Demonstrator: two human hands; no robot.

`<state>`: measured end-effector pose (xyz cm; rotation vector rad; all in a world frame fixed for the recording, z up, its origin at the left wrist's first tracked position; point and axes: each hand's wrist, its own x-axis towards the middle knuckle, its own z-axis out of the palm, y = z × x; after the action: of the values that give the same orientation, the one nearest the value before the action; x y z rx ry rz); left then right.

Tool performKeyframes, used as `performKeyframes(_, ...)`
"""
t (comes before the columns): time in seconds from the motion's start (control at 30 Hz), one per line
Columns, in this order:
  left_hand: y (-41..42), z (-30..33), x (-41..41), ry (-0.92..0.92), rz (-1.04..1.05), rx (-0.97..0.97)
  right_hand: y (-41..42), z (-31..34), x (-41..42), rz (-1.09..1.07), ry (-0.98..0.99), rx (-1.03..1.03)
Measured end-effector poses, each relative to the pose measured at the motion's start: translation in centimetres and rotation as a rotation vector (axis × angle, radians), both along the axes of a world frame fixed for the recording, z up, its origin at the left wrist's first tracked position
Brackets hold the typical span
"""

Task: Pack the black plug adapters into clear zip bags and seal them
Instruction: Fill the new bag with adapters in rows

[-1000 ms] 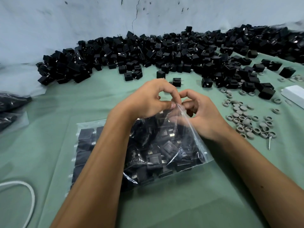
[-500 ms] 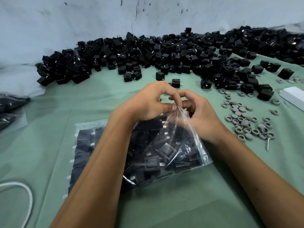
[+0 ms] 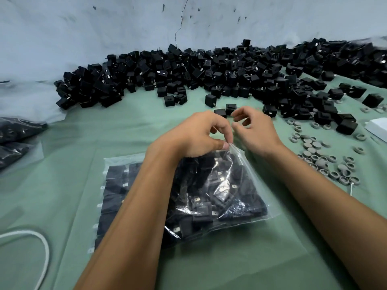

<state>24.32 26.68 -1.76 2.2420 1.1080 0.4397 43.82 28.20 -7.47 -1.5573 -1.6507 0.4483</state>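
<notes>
Above the filled zip bag, left hand pinches its top corner; right hand hovers loosely curled, holding nothing.

A single wide-angle view from the person's head looks forward and down across the green surface. It sits close above both forearms. The far wall closes the top.

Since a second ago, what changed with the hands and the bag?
The right hand let go of the filled zip bag's top corner and lifted away toward the pile of loose adapters, fingers loosely curled and holding nothing. The left hand still pinches that corner. The bag, the second packed bag beneath it and the grey rings stayed put.
</notes>
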Motion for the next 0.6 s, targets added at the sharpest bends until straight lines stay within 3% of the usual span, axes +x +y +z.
performKeyframes(0.1,0.1,-0.1,-0.1,0.019,0.000,0.010,2.7,-0.2,-0.5,0.159,-0.231,-0.002)
performKeyframes(0.2,0.1,-0.1,-0.1,0.024,-0.001,0.009,5.1,-0.4,-1.3,0.256,-0.585,-0.073)
performKeyframes(0.27,0.0,-0.2,-0.1,0.025,0.003,0.003,6.0,-0.4,-1.8,0.282,-0.627,-0.113)
performKeyframes(0.4,0.1,-0.1,-0.2,0.029,0.004,-0.001,5.8,-0.5,-2.3,0.266,-0.345,-0.045)
performKeyframes(0.6,-0.1,0.1,-0.2,0.035,-0.001,0.001,1.9,-1.1,-1.0,0.076,0.439,-0.006)
